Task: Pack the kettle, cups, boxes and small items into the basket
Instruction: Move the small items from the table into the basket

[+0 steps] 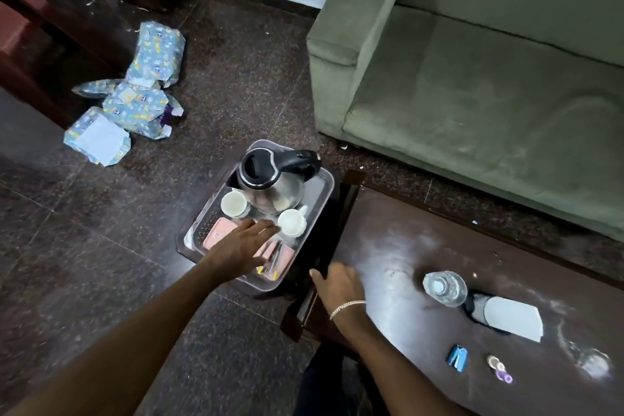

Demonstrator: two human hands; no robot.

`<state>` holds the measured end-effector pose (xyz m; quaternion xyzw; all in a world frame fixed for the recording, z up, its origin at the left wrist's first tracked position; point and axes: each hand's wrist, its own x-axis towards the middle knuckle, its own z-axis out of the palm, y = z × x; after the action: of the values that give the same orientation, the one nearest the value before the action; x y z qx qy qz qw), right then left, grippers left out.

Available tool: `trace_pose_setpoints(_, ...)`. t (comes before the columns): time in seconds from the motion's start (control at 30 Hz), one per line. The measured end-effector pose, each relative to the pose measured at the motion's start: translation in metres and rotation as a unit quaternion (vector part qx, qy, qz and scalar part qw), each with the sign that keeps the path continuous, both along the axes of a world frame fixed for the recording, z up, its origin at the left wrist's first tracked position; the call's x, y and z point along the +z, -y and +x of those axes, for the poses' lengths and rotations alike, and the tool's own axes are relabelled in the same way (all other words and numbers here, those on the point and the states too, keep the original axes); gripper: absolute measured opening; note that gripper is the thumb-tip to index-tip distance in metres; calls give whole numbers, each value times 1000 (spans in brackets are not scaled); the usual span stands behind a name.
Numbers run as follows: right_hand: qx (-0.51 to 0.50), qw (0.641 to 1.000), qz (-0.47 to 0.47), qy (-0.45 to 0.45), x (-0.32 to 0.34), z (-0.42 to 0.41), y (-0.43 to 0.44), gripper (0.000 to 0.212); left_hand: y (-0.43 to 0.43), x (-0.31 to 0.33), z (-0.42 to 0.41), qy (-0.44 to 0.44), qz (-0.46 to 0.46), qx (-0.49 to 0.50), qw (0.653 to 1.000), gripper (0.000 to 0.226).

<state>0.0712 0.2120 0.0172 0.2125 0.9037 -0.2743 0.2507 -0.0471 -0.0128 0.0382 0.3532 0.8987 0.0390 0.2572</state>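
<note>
Dim indoor light, glare on the table (388, 246) (wide-angle edge warping).

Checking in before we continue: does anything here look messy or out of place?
Yes. Torn wrapping paper lies crumpled on the floor, left of the basket. The dark table shows whitish, dusty smears. The kettle and cups stand upright.
</note>
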Motion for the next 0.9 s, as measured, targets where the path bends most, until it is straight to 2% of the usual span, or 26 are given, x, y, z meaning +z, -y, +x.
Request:
trace_pose_setpoints(0.13,-5,1000,0,-27,-9,47,-52,49,-42,-1,20,30,51,9,998,79)
trace_pose_setpoints(0.33,-38,994,37,-93,-23,139,-153,46,-163,-34,82,83,83,-58,991,79)
trace_pose_setpoints(0.6,-110,988,67,-83,-77,246,-264,31,-313,-111,201,171,74,-81,979,83)
trace_pose_setpoints(0.73,-106,986,111,-61,-113,287,-302,29,-364,-146,252,190,58,-53,979,77)
trace_pose_setpoints(0.9,-98,968,230,-29,-143,312,-318,34,-402,-173,299,184,-19,39,982,72)
